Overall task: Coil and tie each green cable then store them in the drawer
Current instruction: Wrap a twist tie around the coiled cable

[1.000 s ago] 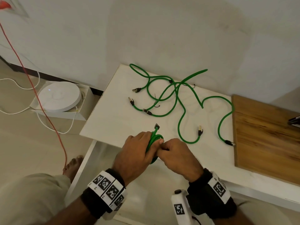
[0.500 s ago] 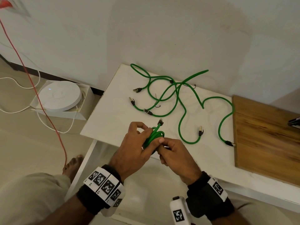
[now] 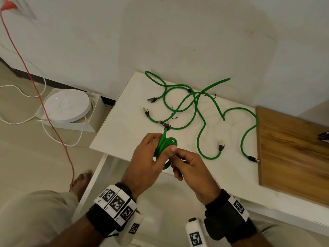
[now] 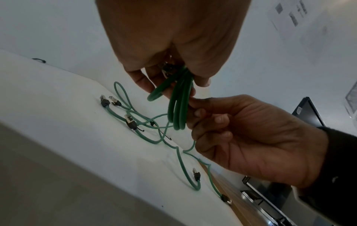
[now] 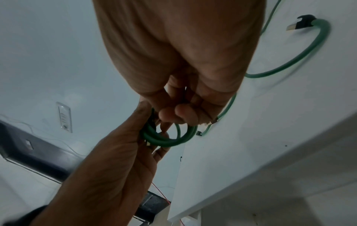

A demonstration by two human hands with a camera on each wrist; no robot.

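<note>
Coiled green cable pinched by both hands.

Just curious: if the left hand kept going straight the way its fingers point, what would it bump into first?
Probably the loose cables on the table beyond the left hand; depth is unclear.

a white rectangular table top stands against a pale wall. loose green cables with dark plugs sprawl over its far half, crossing one another in open loops; thin black ties lie among them. one plug end rests near the front edge, another touches the rim of a brown wooden board that lies flat on the table's right part. left of the table, on the beige tiled floor, sits an open white box holding a round white device.
</note>
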